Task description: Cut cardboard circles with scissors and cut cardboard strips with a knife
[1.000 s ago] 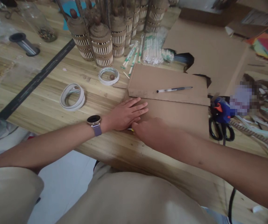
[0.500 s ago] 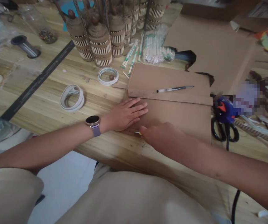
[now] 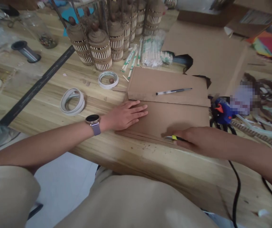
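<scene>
A brown cardboard sheet [image 3: 159,117] lies near the table's front edge, with a folded flap or second piece across its far half. My left hand [image 3: 128,115] is pressed flat on its left end, fingers spread. In my right hand [image 3: 195,141] is a yellow-and-black utility knife [image 3: 175,137], its blade pointing left over the sheet's near edge. A slit runs along that near edge, left of the blade. On the far half rests a pen [image 3: 174,91].
Two tape rolls [image 3: 72,101] are left of the cardboard. Behind stand several model towers [image 3: 100,47] beside wrapped chopsticks [image 3: 150,50]. To the right are a blue glue gun [image 3: 223,110], black-handled scissors [image 3: 228,126] and a black cable [image 3: 237,186]. A black strip [image 3: 41,82] crosses the left side.
My right hand has moved right along the cardboard's near edge with the utility knife, uncovering a slit there. My left hand stays flat on the sheet. The view has shifted slightly.
</scene>
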`<state>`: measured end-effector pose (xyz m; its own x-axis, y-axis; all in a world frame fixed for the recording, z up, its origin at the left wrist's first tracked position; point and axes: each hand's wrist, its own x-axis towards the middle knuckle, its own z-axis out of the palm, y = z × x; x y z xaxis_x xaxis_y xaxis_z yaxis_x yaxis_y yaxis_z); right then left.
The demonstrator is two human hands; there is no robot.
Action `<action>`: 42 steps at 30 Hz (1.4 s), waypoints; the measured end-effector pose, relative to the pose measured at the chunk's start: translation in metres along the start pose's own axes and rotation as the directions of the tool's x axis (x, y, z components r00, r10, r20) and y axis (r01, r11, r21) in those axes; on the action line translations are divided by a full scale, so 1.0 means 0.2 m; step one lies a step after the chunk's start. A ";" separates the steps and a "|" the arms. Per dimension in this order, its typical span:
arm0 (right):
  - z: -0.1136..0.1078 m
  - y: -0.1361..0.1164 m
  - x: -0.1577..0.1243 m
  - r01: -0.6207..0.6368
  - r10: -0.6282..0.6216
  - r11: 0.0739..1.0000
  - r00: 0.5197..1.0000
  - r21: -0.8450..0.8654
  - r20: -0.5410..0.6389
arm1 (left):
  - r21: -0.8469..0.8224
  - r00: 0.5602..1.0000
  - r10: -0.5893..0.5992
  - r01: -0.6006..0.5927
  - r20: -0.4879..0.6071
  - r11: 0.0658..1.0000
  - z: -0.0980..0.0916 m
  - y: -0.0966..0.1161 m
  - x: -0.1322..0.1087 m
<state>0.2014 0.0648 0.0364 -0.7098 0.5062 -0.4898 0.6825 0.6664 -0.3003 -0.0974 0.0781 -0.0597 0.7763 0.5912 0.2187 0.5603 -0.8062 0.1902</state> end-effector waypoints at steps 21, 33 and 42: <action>-0.01 -0.49 0.40 -0.121 0.149 0.956 0.985 -0.266 0.087 | 0.008 0.997 0.022 -0.021 -0.070 1.000 0.01 0.02 0.00; -0.05 -0.53 0.42 -0.108 0.162 0.938 0.977 -0.330 0.141 | -0.019 1.000 0.003 -0.004 -0.031 1.000 0.01 0.01 -0.01; -0.11 -0.59 0.43 -0.068 0.152 0.922 0.968 -0.380 0.198 | 0.015 1.000 0.022 -0.022 0.021 1.000 -0.01 0.02 0.00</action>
<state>0.0564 0.0416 0.0479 -0.5488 0.4834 -0.6820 0.6112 0.7886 0.0672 -0.0965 0.0744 -0.0575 0.7943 0.5727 0.2026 0.5472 -0.8194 0.1710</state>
